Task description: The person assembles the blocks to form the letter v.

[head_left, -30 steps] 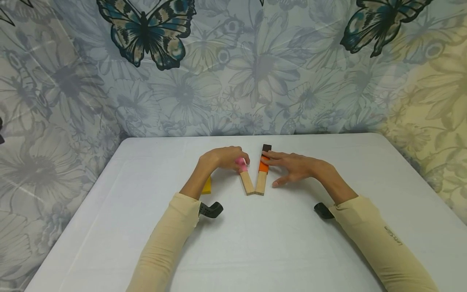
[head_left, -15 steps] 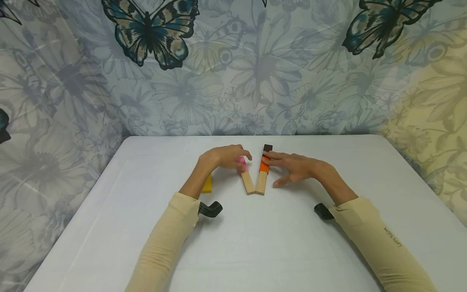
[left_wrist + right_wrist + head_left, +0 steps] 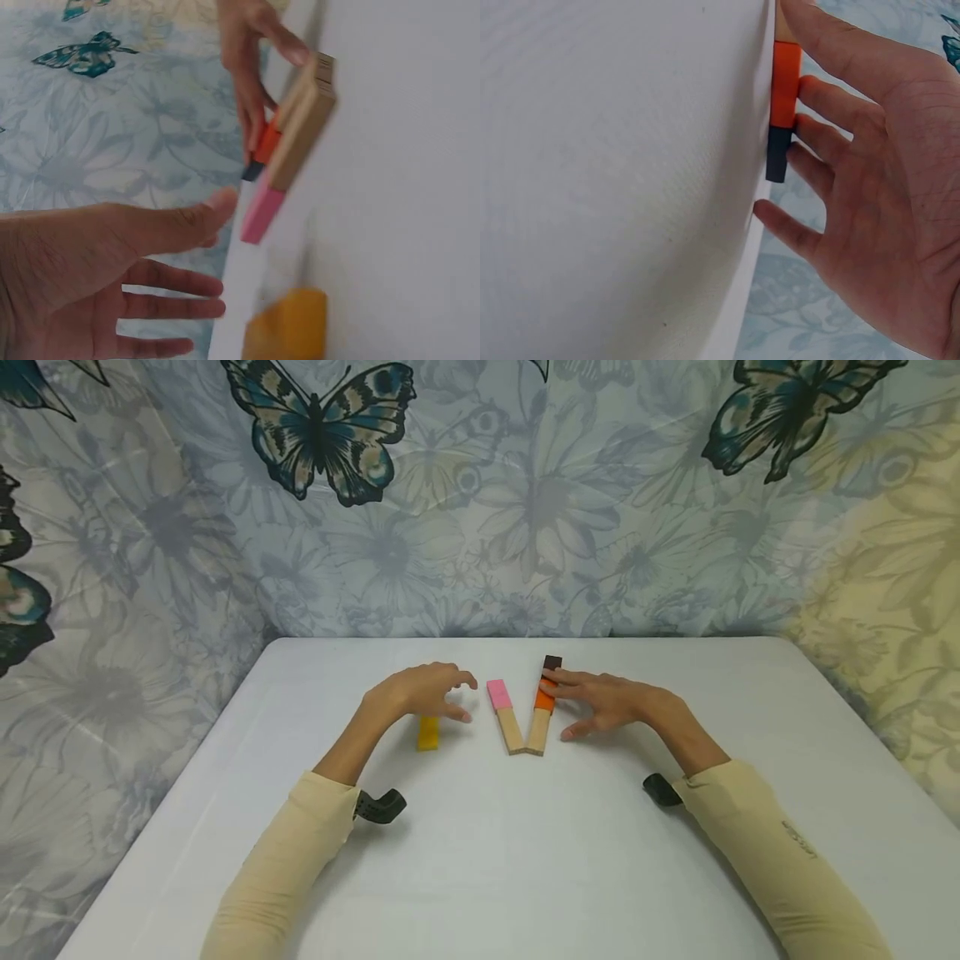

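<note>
Two plain wooden blocks, a left one [image 3: 510,732] and a right one [image 3: 537,732], lie in a V with their near ends together. A pink block [image 3: 498,694] continues the left arm of the V. On the right arm come an orange block [image 3: 545,699] and a dark block [image 3: 552,662] beyond it. My left hand [image 3: 423,690] hovers over a yellow block [image 3: 428,734], thumb and fingers apart and holding nothing; it partly hides that block from above. Fingertips of my right hand [image 3: 611,700] rest on the orange and dark blocks, fingers outstretched.
The white-covered table [image 3: 525,852] ends at a far edge just beyond the blocks. Behind it hangs a floral cloth [image 3: 525,527] with butterflies. Dark wrist-worn devices, one left [image 3: 381,807] and one right [image 3: 662,790], stick out at the sleeve cuffs.
My left hand has let go of the pink block and moved left to the yellow block, showing more of both. My right hand stays on the right arm of the V.
</note>
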The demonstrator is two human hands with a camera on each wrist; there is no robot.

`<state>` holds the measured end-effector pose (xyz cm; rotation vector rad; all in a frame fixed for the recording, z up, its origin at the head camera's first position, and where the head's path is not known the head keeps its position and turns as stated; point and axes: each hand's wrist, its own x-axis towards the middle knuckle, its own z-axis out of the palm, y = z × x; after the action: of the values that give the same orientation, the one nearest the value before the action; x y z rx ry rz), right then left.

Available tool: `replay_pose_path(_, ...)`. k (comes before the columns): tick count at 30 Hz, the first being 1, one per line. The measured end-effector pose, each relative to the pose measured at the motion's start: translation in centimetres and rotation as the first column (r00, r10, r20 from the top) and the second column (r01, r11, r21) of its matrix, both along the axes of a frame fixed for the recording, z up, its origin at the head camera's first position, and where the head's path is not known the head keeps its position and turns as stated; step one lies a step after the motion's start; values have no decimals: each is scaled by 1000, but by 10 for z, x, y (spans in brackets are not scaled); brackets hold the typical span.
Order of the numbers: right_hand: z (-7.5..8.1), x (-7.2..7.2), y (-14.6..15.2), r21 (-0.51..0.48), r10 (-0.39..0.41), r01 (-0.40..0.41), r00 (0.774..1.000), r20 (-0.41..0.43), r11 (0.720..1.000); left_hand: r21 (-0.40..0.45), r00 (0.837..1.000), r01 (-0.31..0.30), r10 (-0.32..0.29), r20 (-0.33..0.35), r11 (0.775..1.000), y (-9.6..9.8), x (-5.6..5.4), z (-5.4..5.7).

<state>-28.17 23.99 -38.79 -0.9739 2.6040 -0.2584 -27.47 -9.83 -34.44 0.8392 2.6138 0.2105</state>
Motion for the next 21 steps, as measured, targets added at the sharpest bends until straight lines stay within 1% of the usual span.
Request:
replay_pose_path(6,1,0,1,-7,-3,3,1000,13,1000,-43,1000,-10,10,-9,999,-25,14,-8)
replay_pose_path(9,0,0,0,1,-9,9,1000,12,1000,-37,1000,-5,4,-22,999,-36,18,-11)
replay_pose_path(15,-1,0,-1,9,-23,23,1000,13,1000,2,1000,6,-6,-27,1000,-43,25,-17)
replay_pose_path(21,0,-1,-3,21,-19,19,1000,6,1000,29,998,-2,4,-67,1000,-45,28,-17)
